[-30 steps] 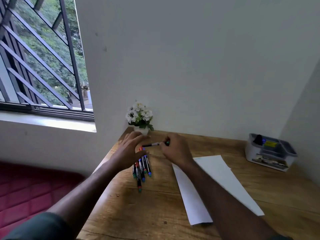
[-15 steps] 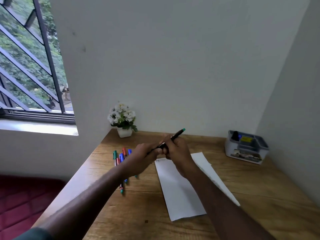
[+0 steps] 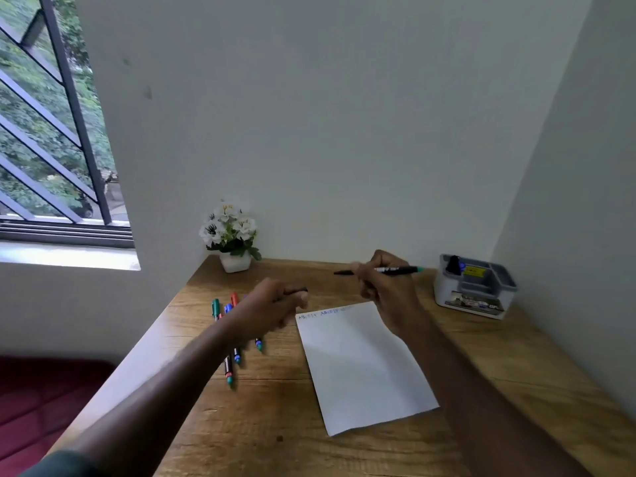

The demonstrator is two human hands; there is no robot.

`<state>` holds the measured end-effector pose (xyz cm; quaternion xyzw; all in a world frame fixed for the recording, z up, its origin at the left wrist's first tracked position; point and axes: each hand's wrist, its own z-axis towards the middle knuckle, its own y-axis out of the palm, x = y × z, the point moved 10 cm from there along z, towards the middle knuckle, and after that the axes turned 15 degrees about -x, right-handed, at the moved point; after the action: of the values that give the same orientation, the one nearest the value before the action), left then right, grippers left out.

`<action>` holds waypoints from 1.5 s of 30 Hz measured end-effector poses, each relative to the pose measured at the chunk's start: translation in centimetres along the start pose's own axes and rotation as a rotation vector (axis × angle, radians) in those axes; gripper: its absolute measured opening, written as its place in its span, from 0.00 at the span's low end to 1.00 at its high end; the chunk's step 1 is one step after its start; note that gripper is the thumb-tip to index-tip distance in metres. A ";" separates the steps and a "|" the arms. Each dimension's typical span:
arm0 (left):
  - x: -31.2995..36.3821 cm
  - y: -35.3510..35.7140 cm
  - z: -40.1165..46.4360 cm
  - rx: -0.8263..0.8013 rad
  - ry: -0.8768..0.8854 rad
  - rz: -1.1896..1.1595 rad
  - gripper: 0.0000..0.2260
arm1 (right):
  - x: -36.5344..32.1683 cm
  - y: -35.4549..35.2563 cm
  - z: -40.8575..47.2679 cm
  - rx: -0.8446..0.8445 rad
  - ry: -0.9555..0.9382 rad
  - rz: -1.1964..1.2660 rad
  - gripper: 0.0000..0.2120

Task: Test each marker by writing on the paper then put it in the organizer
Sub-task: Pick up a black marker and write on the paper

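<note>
Soft daylight from the window (image 3: 51, 132); left hand (image 3: 272, 311) motion-blurred; edges bowed.

You look into room corner: pale grey-white wall (image 3: 344, 115) fills centre of frame, second wall (image 3: 585, 218) at right edge. Wooden desk (image 3: 275, 407) runs across lower half. Window (image 3: 51, 132) with dark diagonal bars in upper left, green trees outside, daylight on white sill (image 3: 69, 259). Small white pot with white flowers (image 3: 230, 235) at desk's far left corner. Dark red cushion (image 3: 41, 401) in lower left.
</note>
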<state>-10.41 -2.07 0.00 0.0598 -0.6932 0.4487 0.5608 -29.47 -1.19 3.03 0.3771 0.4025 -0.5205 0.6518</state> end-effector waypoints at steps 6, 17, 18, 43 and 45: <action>-1.7 -1.1 3.9 0.064 -0.073 0.411 0.13 | 4.4 -2.7 -2.3 0.099 0.180 -0.287 0.09; -6.5 1.2 7.6 -0.160 -0.320 0.443 0.21 | 6.1 -5.6 -0.2 0.083 0.313 -0.542 0.08; -6.7 1.1 7.7 -0.153 -0.318 0.432 0.20 | 6.7 -5.5 0.2 0.066 0.324 -0.558 0.07; -8.1 -0.4 8.3 -0.073 -0.219 0.370 0.13 | 8.6 -5.4 1.0 0.039 0.314 -0.600 0.14; -8.1 -0.3 8.2 -0.073 -0.225 0.373 0.13 | 8.7 -5.4 1.0 0.037 0.309 -0.611 0.15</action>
<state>-13.24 -11.35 -6.26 -0.0400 -0.7663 0.5099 0.3888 -33.48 -6.28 -4.91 0.3252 0.5812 -0.6357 0.3902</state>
